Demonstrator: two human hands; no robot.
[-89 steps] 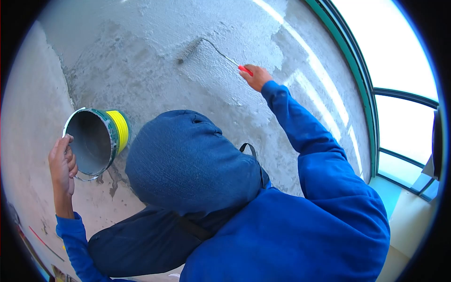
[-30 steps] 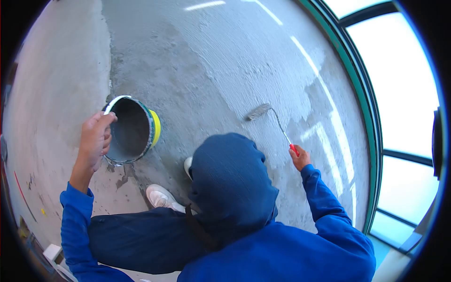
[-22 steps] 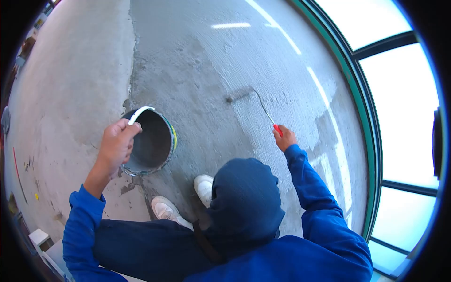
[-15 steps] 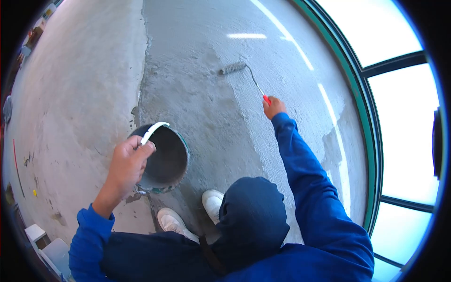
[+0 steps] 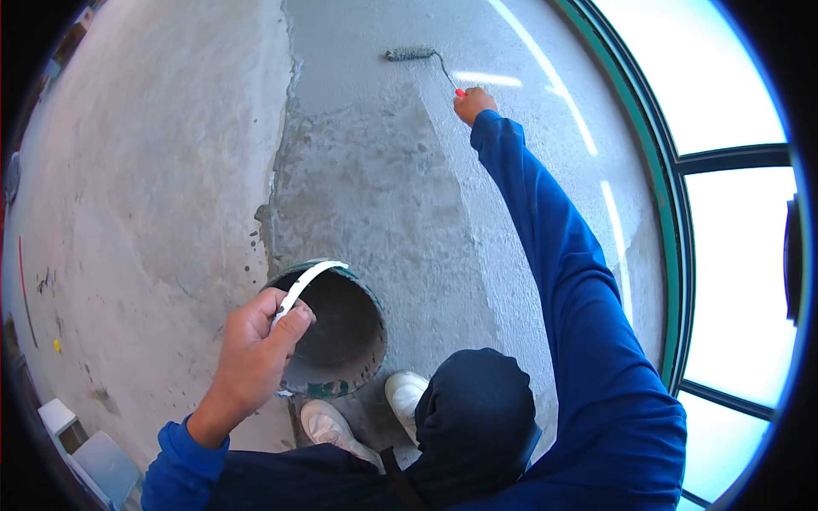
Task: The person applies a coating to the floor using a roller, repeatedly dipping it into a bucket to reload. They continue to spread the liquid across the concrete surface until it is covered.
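Grey floor [image 5: 375, 187] below: left hand [image 5: 256, 353] holds one bucket [image 5: 336, 387] by its handle [image 5: 311, 281], right hand [image 5: 474, 104] grips one roller [image 5: 411, 54].

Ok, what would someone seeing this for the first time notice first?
The long blue sleeve stretching up to the right hand, which grips a paint roller on the wet grey floor at the top. Next, the left hand low down, clasped on the white handle of a dark bucket, and the bright green-framed window curving along the right.

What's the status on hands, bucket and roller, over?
Left hand shut on bucket handle, bucket by white shoes. Right hand shut on roller handle, arm stretched, roller on grey floor.
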